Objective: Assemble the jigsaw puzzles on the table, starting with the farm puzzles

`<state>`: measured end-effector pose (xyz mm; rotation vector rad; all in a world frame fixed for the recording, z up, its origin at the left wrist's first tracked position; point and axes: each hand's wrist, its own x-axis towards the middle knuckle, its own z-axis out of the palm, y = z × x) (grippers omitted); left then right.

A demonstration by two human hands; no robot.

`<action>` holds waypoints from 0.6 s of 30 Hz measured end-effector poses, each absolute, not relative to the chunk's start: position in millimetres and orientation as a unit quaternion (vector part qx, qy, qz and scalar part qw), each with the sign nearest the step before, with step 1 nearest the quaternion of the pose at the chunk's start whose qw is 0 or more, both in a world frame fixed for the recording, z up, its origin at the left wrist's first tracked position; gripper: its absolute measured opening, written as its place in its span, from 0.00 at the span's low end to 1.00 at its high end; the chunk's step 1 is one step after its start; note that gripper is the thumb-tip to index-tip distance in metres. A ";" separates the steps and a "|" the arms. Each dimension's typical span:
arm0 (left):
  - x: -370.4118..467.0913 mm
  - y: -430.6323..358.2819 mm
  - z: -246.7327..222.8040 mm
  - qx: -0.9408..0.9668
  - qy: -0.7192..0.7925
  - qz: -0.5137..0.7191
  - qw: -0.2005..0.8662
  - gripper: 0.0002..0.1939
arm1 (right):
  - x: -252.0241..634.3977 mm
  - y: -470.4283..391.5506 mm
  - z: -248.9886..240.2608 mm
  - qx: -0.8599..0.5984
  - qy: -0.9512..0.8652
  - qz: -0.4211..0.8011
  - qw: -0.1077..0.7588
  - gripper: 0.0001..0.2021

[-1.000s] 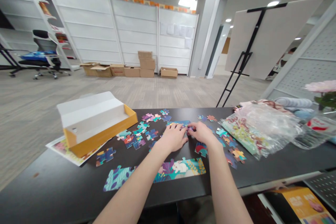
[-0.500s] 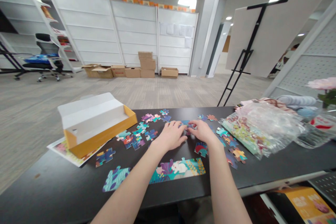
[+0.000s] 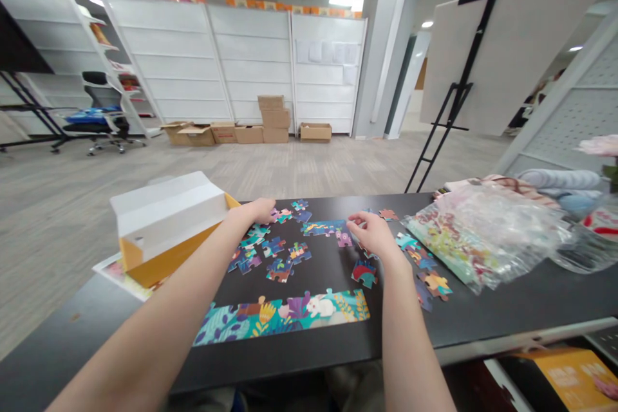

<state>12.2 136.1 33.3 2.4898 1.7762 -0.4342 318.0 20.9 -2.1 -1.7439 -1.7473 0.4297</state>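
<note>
2 bare hands work over a dark surface (image 3: 318, 277) carrying jigsaw pieces. Left hand (image 3: 263, 208): extended to the far edge, beside a cluster of pink and purple pieces (image 3: 281, 214); its fingers are turned away — cannot tell whether it holds anything. Right hand (image 3: 369, 230): fingers loosely curled, tips near the right end of a short blue strip (image 3: 318, 228); its grip cannot be determined. A purple piece (image 3: 344, 239) lies at that end. A long strip (image 3: 284, 317), with a white rabbit, lies along the near side. An open yellow box (image 3: 161, 228) stands left; a plastic bag (image 3: 502, 225) lies right.
</note>
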 end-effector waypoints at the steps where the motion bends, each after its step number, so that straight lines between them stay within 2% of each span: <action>1: 10.7 140.1 31.3 0.805 0.574 -0.149 0.028 0.26 | 318.0 20.8 -2.1 -0.659 -0.663 0.163 0.315 0.13; 7: 10.4 150.8 29.8 0.797 0.580 -0.170 0.017 0.29 | 317.0 19.1 -0.5 -0.657 -0.661 0.174 0.319 0.12; 13: 4.7 134.9 48.0 0.800 0.583 -0.144 0.002 0.35 | 318.7 17.9 -1.2 -0.659 -0.656 0.184 0.320 0.12; 18: -7.0 126.2 58.4 0.798 0.568 -0.194 0.051 0.35 | 320.6 18.1 -2.5 -0.662 -0.655 0.189 0.310 0.12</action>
